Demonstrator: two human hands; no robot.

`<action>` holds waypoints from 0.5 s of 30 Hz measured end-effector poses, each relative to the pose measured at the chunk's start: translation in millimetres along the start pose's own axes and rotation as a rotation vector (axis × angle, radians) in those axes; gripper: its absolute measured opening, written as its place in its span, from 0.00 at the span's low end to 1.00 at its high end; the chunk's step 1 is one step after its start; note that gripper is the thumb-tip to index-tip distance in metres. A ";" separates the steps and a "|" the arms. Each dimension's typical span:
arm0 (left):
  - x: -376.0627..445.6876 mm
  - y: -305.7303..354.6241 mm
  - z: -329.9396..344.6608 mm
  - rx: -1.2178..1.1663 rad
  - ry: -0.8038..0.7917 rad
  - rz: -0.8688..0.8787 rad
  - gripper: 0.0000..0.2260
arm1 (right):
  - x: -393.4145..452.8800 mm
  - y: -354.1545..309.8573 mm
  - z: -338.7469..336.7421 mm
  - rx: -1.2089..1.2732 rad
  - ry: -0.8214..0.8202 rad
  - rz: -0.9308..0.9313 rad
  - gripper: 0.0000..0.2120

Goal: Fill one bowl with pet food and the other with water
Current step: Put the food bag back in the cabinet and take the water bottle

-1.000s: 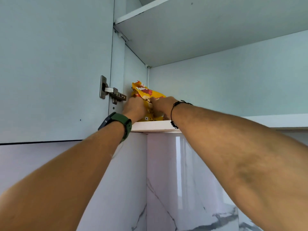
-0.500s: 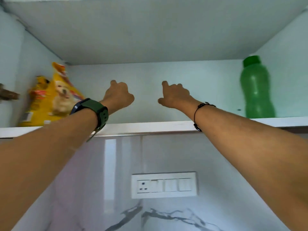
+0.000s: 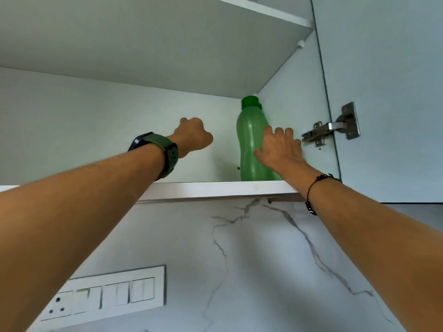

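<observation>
A green plastic water bottle (image 3: pixel 250 140) with a green cap stands upright at the right end of the cabinet's lower shelf (image 3: pixel 215 189). My right hand (image 3: pixel 279 149) is raised in front of the bottle's right side with fingers spread and fairly straight; it overlaps the bottle, but I cannot tell if it touches it. My left hand (image 3: pixel 193 136), with a dark green watch on the wrist, is lifted inside the cabinet to the left of the bottle, its fingers curled and holding nothing. The pet food bag and the bowls are out of view.
The open cabinet door (image 3: pixel 383 92) with its metal hinge (image 3: pixel 333 129) hangs at the right. An upper shelf (image 3: pixel 167 44) runs overhead. Below the cabinet is a marble-patterned wall with a white switch panel (image 3: pixel 103 295) at the lower left.
Both hands let go of the yellow pet food bag at the cabinet's left end and moved right. The view swung right too; my right hand now reaches the green bottle.
</observation>
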State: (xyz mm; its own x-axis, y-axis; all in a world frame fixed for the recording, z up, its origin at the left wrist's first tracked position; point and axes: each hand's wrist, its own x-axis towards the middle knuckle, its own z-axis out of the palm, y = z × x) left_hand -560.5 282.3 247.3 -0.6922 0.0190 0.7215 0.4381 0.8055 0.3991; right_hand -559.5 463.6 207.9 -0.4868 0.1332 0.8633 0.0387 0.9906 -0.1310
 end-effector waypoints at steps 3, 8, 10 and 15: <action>13.7 25.1 35.6 -0.082 -0.053 0.022 0.14 | 6.5 22.3 6.4 0.021 -0.021 -0.004 0.22; 15.0 64.0 67.1 -0.187 -0.166 -0.026 0.21 | 17.6 30.4 13.4 0.186 -0.066 0.024 0.23; 18.0 74.6 75.6 -0.212 -0.206 -0.048 0.24 | 20.9 31.7 16.2 0.252 -0.131 0.065 0.23; 30.2 88.9 92.4 -0.229 -0.325 -0.177 0.34 | 22.2 35.6 21.2 0.309 -0.295 0.083 0.25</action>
State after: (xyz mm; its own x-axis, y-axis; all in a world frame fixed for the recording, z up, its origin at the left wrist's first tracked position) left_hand -595.5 409.1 252.3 -0.8967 0.1078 0.4293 0.3870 0.6618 0.6421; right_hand -587.5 501.2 212.0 -0.7235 0.1527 0.6732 -0.1532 0.9154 -0.3722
